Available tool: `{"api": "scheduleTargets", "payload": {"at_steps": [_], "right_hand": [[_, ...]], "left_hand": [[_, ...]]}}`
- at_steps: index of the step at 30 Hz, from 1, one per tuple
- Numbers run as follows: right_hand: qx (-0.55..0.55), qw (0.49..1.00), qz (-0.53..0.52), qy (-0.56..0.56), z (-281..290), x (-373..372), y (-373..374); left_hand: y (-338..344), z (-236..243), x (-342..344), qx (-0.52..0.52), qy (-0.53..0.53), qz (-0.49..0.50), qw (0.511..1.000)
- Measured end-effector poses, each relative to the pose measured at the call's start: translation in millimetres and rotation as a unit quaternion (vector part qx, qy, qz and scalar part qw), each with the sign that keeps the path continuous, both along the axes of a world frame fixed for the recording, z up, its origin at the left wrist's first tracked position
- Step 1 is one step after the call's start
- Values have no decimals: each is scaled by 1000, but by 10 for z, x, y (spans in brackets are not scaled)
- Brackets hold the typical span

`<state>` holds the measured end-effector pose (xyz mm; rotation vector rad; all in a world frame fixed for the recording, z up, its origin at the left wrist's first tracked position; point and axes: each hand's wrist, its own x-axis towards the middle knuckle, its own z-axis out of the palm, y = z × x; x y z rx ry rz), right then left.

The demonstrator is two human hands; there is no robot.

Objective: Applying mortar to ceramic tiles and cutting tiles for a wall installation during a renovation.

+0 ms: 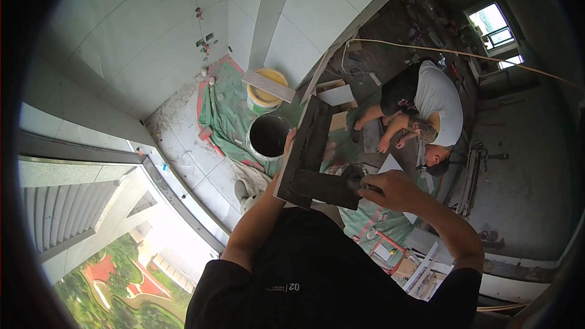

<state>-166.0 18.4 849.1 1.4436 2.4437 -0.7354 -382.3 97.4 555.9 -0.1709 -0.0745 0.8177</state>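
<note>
A long, narrow tile [281, 190] is held up in front of my chest by my left hand [288, 144], whose fingers grip its left edge and are partly hidden behind it. Dark grey mortar [312, 137] coats the face of the tile. My right hand [393, 191] is closed around the handle of a trowel [326, 187]. The flat trowel blade, dark with mortar, lies across the near end of the tile.
A black-lined bucket [270, 137] and a yellow-rimmed bucket [266, 85] with a board [269, 87] across it stand on green sheeting [226, 113]. To the right, another person [436, 106] bends low over the floor. A window opening [152, 231] lies lower left.
</note>
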Motion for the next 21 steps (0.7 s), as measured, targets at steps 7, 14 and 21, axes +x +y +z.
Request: {"api": "scheduleTargets", "payload": {"at_steps": [7, 14, 21], "right_hand": [[240, 964, 56, -101, -102, 223, 241], [330, 938, 22, -104, -221, 766, 772], [272, 956, -21, -108, -236, 944, 1148]], "left_hand": [[74, 46, 69, 50, 36, -3, 998], [2, 448, 60, 43, 34, -38, 998], [97, 296, 103, 101, 17, -40, 994]]}}
